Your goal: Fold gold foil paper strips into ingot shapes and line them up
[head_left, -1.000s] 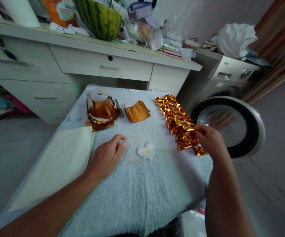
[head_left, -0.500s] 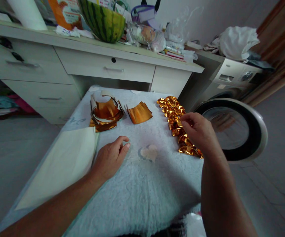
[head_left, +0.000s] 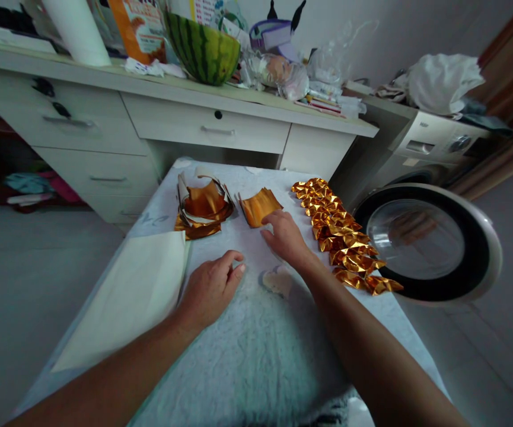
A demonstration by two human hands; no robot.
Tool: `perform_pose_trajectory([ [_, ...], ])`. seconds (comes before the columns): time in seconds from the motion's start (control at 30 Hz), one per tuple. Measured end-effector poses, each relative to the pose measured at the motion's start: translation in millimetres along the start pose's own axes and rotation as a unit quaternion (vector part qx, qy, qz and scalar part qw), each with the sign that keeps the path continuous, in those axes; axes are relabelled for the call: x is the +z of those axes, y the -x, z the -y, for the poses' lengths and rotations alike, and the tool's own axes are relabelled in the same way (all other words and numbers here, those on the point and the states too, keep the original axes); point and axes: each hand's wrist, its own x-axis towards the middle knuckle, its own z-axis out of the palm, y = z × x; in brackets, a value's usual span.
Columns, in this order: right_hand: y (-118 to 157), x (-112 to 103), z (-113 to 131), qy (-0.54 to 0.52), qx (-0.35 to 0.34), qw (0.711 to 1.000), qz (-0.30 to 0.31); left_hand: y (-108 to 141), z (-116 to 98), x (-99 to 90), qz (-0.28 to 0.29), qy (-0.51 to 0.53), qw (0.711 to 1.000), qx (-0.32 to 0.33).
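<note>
My right hand (head_left: 285, 237) reaches to the small stack of gold foil paper (head_left: 258, 204); its fingertips are at the stack's right front edge, thumb apart from the index finger. My left hand (head_left: 212, 290) rests on the cloth-covered table (head_left: 256, 356), thumb and index finger apart, holding nothing. Beyond it lies a larger bundle of gold foil sheets (head_left: 203, 201), curled inside a pale paper band. Folded shiny gold foil pieces (head_left: 345, 237) stand in rows along the table's right side.
White paper sheets (head_left: 127, 296) lie along the left edge, beside my left forearm. A white drawer desk (head_left: 212, 118) stands behind the table, bearing a cut watermelon (head_left: 200, 50) and plastic bags. At right, a washing machine's round door (head_left: 429, 243) hangs open close to the table.
My right hand has moved left from the folded foil rows to the small foil stack. My left hand keeps its place on the table. The whole view has shifted slightly.
</note>
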Motion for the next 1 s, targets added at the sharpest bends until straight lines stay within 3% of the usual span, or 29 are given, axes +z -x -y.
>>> perform_pose_trajectory([
  [0.1,-5.2,14.0,-1.4,-0.022,0.021,0.998,-0.058,-0.1,0.4,0.5,-0.001,0.002,1.000,0.000],
  [0.23,-8.1,22.7,-12.7,-0.035,0.110,0.978,-0.174,-0.1,0.1,0.7,0.006,-0.006,1.000,0.000],
  [0.33,-10.4,29.8,-25.2,-0.047,0.161,0.966,-0.195,0.1,-0.5,0.8,0.009,-0.012,1.000,-0.002],
  [0.5,-15.5,39.1,-38.6,-0.074,0.215,0.958,-0.174,0.8,-0.1,1.4,0.005,-0.019,1.000,0.006],
  [0.7,-21.3,31.7,-39.6,-0.046,0.284,0.949,-0.128,0.9,1.5,2.4,0.007,-0.015,1.000,0.012],
  [1.0,-22.4,28.6,-42.3,-0.043,0.286,0.951,-0.109,1.5,1.2,2.2,0.013,-0.028,0.999,0.012],
])
